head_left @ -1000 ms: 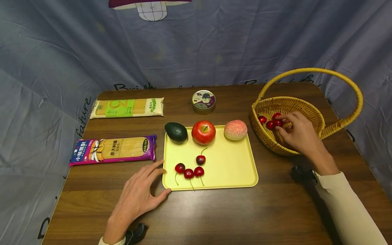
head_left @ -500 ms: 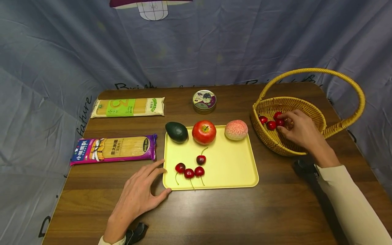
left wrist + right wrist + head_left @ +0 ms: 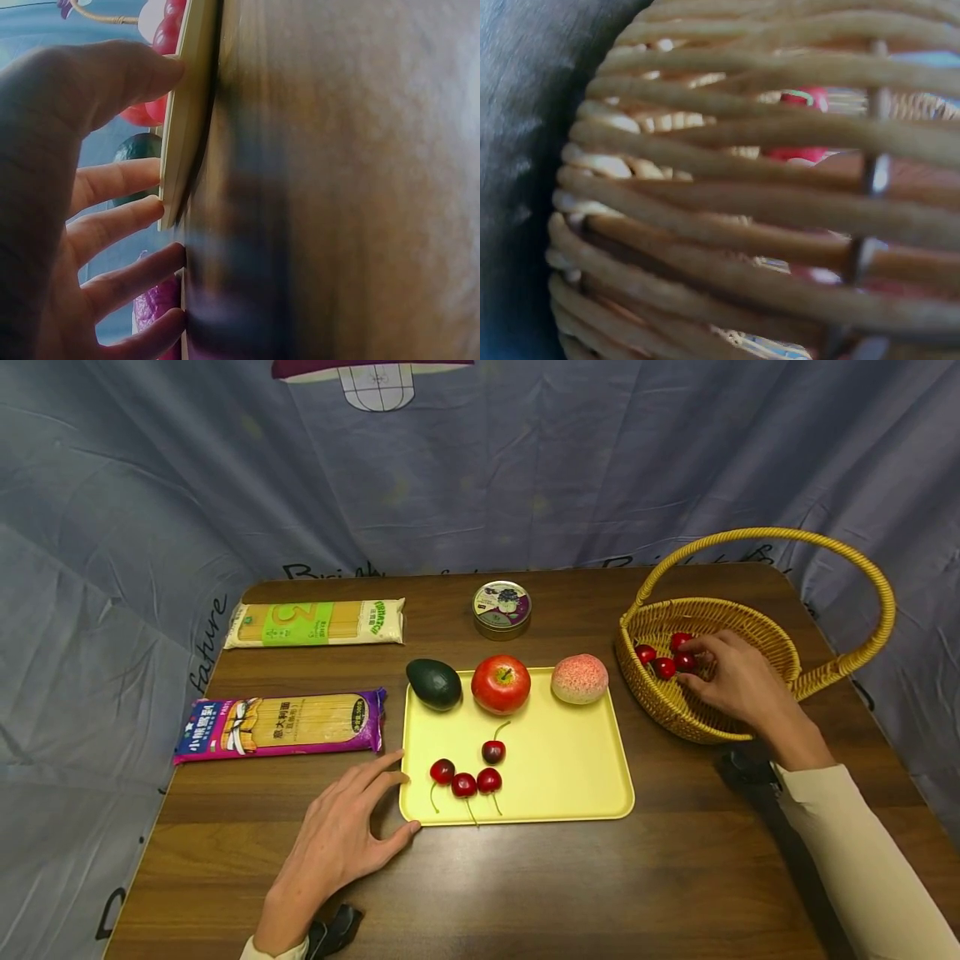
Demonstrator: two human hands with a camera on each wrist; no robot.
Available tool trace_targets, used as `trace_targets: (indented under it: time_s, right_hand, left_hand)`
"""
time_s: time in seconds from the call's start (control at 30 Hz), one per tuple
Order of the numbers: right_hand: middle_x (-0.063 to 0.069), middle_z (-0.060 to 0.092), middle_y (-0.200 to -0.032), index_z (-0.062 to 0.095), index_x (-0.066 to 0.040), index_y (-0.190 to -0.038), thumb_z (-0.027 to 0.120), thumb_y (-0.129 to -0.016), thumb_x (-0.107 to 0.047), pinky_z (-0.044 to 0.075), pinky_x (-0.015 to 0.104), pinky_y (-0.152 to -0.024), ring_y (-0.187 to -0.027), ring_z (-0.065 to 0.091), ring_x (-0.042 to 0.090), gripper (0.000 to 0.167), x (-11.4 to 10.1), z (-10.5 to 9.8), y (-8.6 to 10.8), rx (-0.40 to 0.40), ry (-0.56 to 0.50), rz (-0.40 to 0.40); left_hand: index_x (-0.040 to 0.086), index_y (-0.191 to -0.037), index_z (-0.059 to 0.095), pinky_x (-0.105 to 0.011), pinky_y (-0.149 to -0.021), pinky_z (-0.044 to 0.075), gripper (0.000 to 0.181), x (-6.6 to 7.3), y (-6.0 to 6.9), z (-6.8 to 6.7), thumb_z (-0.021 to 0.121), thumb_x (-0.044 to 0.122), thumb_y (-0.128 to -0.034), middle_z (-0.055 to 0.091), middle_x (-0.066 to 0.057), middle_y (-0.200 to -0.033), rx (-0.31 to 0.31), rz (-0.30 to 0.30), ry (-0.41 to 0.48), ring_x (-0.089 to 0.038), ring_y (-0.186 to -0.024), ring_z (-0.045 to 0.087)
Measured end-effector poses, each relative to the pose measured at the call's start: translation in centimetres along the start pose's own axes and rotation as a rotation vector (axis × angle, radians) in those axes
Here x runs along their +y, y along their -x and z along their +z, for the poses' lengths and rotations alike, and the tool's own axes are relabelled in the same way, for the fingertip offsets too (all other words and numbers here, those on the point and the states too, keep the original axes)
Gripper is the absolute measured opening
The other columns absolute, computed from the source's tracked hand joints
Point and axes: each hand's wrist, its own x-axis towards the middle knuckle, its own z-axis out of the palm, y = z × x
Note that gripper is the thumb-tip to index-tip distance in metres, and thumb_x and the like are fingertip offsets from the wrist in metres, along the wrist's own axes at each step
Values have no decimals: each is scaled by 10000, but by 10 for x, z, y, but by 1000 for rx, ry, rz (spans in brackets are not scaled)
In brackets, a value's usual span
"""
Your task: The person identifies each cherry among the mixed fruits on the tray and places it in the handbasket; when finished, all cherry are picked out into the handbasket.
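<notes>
In the head view my right hand [image 3: 735, 685] reaches inside the wicker basket [image 3: 660, 710]. Its thumb and forefinger pinch a dark red cherry [image 3: 686, 662], partly covered by the fingertips. More cherries [image 3: 664, 668] lie beside it in the basket. My left hand [image 3: 337, 831] is spread at the near left corner of the pale yellow tray [image 3: 562, 768], thumb and fingertips touching its rim. Several stemmed cherries [image 3: 464, 786] rest on the tray, with an avocado [image 3: 434, 684], a red apple [image 3: 501, 683] and a peach [image 3: 580, 678] along its far edge. Basket weave hides most of the right wrist view.
Two packs of spaghetti lie left of the tray: a green-labelled pack [image 3: 315, 623] behind and a purple pack [image 3: 281, 725] in front. A round tin [image 3: 502, 608] stands behind the apple. The basket's tall handle [image 3: 795, 533] arches over the right side. Grey-blue curtain [image 3: 480, 485] hangs behind the table.
My right hand has shifted slightly to the right within the basket, its fingertips staying at the same cherry. The left hand and the tray's contents stay as they were.
</notes>
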Motion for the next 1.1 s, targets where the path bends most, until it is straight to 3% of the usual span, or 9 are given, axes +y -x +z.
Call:
trace_targets:
  time_s: [0.3, 0.6, 0.8, 1.0, 1.1]
  right_hand:
    - [259, 643, -1191, 700, 18, -1271, 868, -880, -102, 538, 618, -770, -1009, 648, 438, 442, -15, -8, 6, 63, -37, 1]
    - [180, 680, -1119, 722, 3, -1258, 875, -871, -95, 465, 424, -770, -966, 651, 346, 427, -52, -14, 9, 214, -61, -81]
    - [155, 689, -1111, 726, 0, -1243, 886, -852, -81, 436, 241, -752, -878, 653, 280, 431, -76, -13, 6, 249, -86, -151]
    - [142, 686, -1111, 728, -20, -1242, 876, -877, -116, 503, 376, -695, -852, 642, 261, 405, -99, -5, 1, 241, -90, -232]
    - [146, 680, -1115, 722, -16, -1234, 885, -869, -104, 543, 418, -731, -893, 658, 285, 409, -110, 0, -1, 228, -124, -276]
  left_hand:
    - [188, -1274, 733, -531, -1001, 581, 593, 1, 0, -2, 854, 569, -835, 569, 18, -1573, -31, -18, 6, -258, -1329, 615]
    - [192, -1278, 734, -521, -997, 584, 589, 1, -1, -2, 846, 574, -843, 557, 28, -1587, -40, -20, 6, -254, -1322, 619]
    - [189, -1281, 733, -516, -990, 587, 594, 0, -1, -2, 850, 571, -842, 549, 30, -1596, -29, -17, 4, -251, -1303, 626]
    - [188, -1278, 733, -521, -999, 582, 593, 1, 0, -1, 846, 577, -844, 550, 30, -1594, -29, -13, 7, -254, -1316, 620]
    - [187, -1279, 732, -523, -1012, 575, 594, 1, 0, -1, 848, 576, -844, 549, 31, -1595, -29, -11, 12, -255, -1332, 612]
